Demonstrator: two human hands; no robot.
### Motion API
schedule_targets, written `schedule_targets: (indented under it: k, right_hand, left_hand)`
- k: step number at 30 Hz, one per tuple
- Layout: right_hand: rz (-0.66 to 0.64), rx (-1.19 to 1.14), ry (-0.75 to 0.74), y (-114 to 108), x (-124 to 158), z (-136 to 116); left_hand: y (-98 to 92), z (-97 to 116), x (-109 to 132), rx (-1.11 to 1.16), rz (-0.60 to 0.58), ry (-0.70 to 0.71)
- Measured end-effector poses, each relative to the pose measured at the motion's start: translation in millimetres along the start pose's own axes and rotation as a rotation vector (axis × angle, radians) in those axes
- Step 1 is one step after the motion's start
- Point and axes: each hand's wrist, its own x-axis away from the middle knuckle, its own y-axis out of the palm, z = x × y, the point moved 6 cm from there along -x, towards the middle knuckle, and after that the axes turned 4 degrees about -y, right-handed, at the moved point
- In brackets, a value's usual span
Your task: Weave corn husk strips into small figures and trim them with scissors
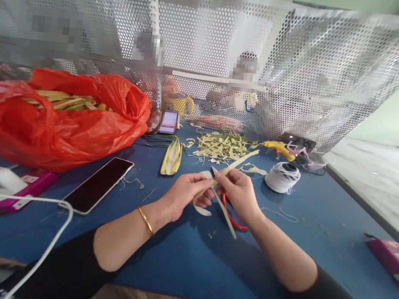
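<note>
Watch that the pale strip (243,160) doesn't tear crooked: uneven tension between your two pinches could cause it, and the red-handled tool (234,216) showing beneath your right hand (236,188) could nick a fingertip if it shifts. The strip slants up between your hands, above the blue table (179,267), with your left hand (189,191) grasping it between thumb and curled fingers and your right pinching just beside, both wrists angled inward; whether the right also holds the tool, I cannot tell
</note>
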Motion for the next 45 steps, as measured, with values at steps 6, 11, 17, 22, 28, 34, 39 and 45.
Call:
schedule_targets:
  k: [6, 11, 17, 22, 28, 34, 39, 45]
  right_hand:
    - [-0.032, -0.01, -0.04, 2.5, 1.3, -4.8]
    - [0.053, -0.189, 0.055, -3.8, -0.5, 0.7]
    - [-0.007, -0.285, 0.218, 0.6, -2.3, 13.1]
    - [-0.317, 0.021, 0.104, 16.4, 7.8, 2.7]
    - [-0.161, 0.5, -0.376, 6.2, 18.3, -32.9]
    - [-0.039, 0.757, -0.576, -2.2, 13.4, -44.8]
    - [-0.216, 0.328, -0.17, 9.6, 8.4, -16.8]
    - [-0.177, -0.176, 0.033, 13.3, 15.4, -11.0]
  left_hand:
    - [0.6, -7.0, -1.6, -0.004, -0.056, -0.122]
    - [-2.2, -4.5, -2.6, 0.032, -0.045, -0.081]
    - [-6.8, 1.0, -2.3, 0.03, 0.028, -0.007]
    - [-19.6, 8.1, -4.6, 0.068, 0.176, 0.051]
    - [-21.9, 14.1, -4.3, -0.024, 0.219, 0.121]
    - [2.1, 14.4, 3.5, -0.37, 0.042, 0.216]
    - [12.7, 4.1, 5.5, -0.581, -0.052, 0.187]
    - [15.1, -7.3, 5.0, -0.456, -0.068, -0.033]
